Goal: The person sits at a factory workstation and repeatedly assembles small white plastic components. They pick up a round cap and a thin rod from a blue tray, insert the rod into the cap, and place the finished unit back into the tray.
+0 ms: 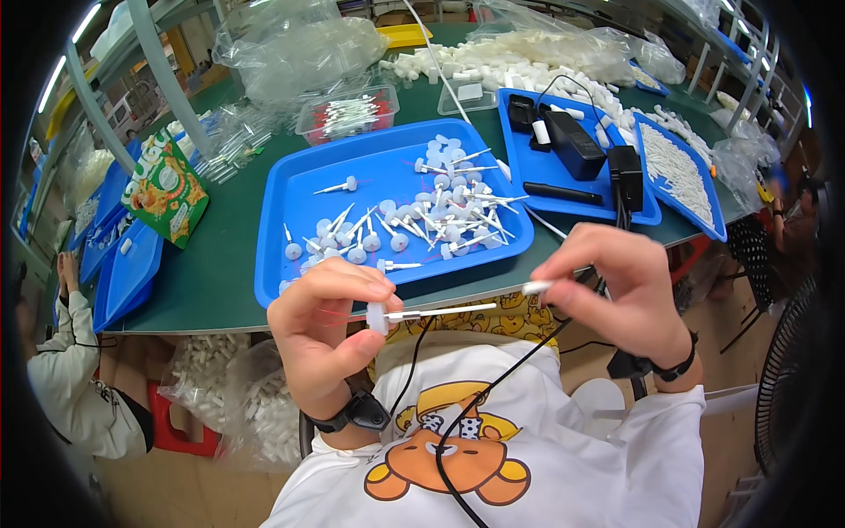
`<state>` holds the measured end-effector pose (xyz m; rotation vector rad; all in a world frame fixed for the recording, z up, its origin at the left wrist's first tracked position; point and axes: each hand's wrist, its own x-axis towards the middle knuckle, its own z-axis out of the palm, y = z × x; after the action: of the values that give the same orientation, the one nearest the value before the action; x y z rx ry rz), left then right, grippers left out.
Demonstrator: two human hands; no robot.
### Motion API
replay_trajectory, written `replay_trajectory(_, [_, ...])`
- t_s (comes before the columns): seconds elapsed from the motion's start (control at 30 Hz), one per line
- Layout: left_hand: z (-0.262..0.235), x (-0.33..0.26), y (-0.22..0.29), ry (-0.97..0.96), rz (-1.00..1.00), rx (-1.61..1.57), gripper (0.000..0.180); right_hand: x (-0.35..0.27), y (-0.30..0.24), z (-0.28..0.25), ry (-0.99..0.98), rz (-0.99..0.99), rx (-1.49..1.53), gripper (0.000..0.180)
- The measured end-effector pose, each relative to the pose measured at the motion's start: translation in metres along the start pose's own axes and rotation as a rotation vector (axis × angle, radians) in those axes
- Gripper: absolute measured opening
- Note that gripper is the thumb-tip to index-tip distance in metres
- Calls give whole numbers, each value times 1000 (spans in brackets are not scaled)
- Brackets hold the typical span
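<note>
White swab stick (440,311) with round cap, held level in front of the chest, just below the near edge of the green table (220,264). Pinched at the cap end between thumb and curled fingers of the left hand (327,339). Far tip inside a small white tube (535,287), pinched by thumb and forefinger of the right hand (627,286), other fingers bent. Behind, on the table, a big blue tray (290,211) with many loose white swabs (440,211) of the same kind. Further right, a second blue tray (519,150) with a black box (572,141) and a black adapter (627,176). At the back, clear plastic bags (299,53) and a heap of white pieces (493,62).

Risk, as a judgement: thin stick easily bent or snapped if pushed at an angle into the tube. Also possible: tube slipping from the light pinch and dropping to the floor, no table below the hands.
</note>
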<state>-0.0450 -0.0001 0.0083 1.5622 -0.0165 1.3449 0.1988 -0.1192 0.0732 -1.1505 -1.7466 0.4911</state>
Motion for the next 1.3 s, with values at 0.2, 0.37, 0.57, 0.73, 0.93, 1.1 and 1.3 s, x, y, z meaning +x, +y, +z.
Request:
replay_trajectory(0.2, [0,-1,0,-3,17,-30,31,5,-8,12,-25,-122,-131,14])
replay_trajectory(0.37, [5,-2,-3,-23,-1,-49,31,3,-6,18,-13,-156,-161,17])
replay_trajectory(0.57, [15,4,0,-129,-35,16,34,3,-5,26,-12,-183,-157,18])
replay_trajectory(0.73, [19,6,3,-186,-27,79,35,0,-5,35,30,-228,-163,18])
replay_trajectory(0.93, [22,7,5,-203,-21,111,31,-4,-1,40,80,-298,-245,20])
replay_trajectory(1.1, [20,6,-4,-227,97,154,30,-5,0,44,91,-304,-285,21])
replay_trajectory(1.3, [30,5,-2,-176,51,75,38,-6,2,49,158,-286,-238,20])
